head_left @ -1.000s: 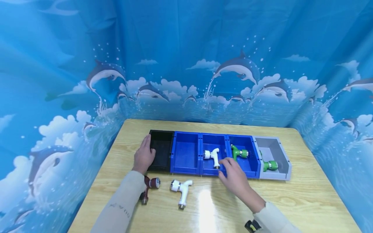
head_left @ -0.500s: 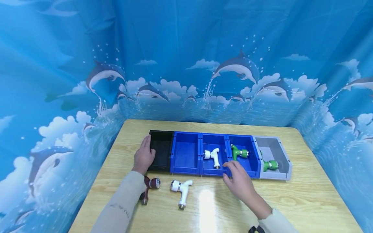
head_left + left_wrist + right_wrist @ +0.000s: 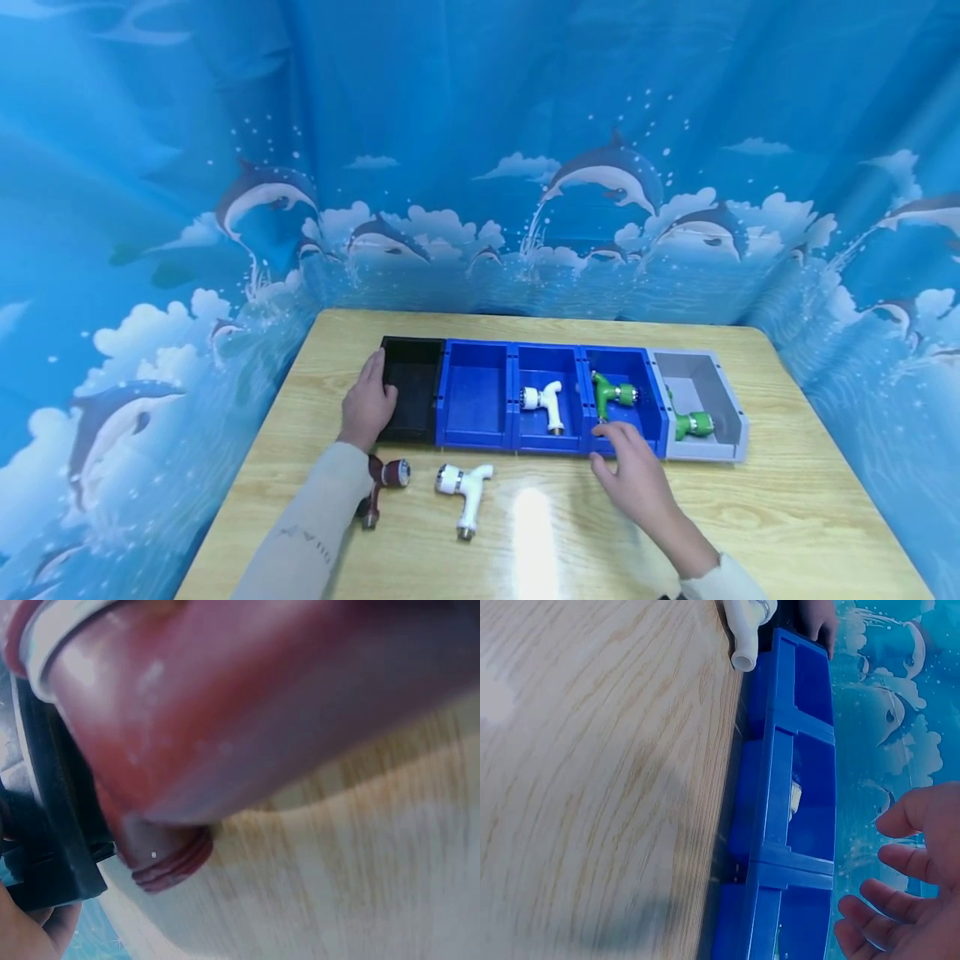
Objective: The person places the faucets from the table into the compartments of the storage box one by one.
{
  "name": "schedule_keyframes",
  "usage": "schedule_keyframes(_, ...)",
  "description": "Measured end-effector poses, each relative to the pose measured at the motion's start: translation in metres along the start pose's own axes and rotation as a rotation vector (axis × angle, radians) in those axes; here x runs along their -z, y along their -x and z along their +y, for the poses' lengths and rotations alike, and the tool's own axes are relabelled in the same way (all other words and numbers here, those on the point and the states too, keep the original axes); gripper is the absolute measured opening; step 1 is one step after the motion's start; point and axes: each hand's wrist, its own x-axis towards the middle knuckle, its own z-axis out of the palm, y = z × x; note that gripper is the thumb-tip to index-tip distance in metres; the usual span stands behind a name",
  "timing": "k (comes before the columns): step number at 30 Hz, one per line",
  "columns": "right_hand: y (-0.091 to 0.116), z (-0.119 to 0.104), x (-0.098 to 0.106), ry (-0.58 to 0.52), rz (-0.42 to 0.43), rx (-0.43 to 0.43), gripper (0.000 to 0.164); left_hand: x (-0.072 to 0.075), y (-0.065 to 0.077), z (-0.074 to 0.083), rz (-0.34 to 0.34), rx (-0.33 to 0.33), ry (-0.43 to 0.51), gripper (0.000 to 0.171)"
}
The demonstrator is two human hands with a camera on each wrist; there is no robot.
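My left hand [image 3: 367, 407] holds the left wall of the black bin [image 3: 412, 437], its thumb over the inner side. Below that wrist a dark red faucet [image 3: 392, 473] lies on the table, partly covered by the sleeve; it fills much of the left wrist view. My right hand [image 3: 636, 477] hovers at the front of the right blue bin [image 3: 648, 400], fingers loosely bent and holding nothing. That bin contains a green faucet [image 3: 617, 393]. A white faucet [image 3: 551, 402] lies in the middle blue bin [image 3: 551, 358]. On the table rests another white faucet [image 3: 468, 492].
The left blue bin [image 3: 476, 375] stands between the black bin and the middle one. At the row's right end, a grey bin [image 3: 731, 400] bears a green faucet [image 3: 693, 425]. Behind the wooden table [image 3: 555, 533] hangs a dolphin-print curtain [image 3: 465, 167].
My right hand has moved right, from the middle blue bin's front edge to the right blue bin's. My left hand stays at the black bin. The faucets have not moved.
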Motion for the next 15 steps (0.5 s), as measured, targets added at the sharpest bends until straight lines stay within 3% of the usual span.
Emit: schedule_keyframes(15, 0.004, 0.011, 0.009, 0.004, 0.037, -0.032, 0.033, -0.001, -0.001, 0.000, -0.009, 0.020, 0.000, 0.071)
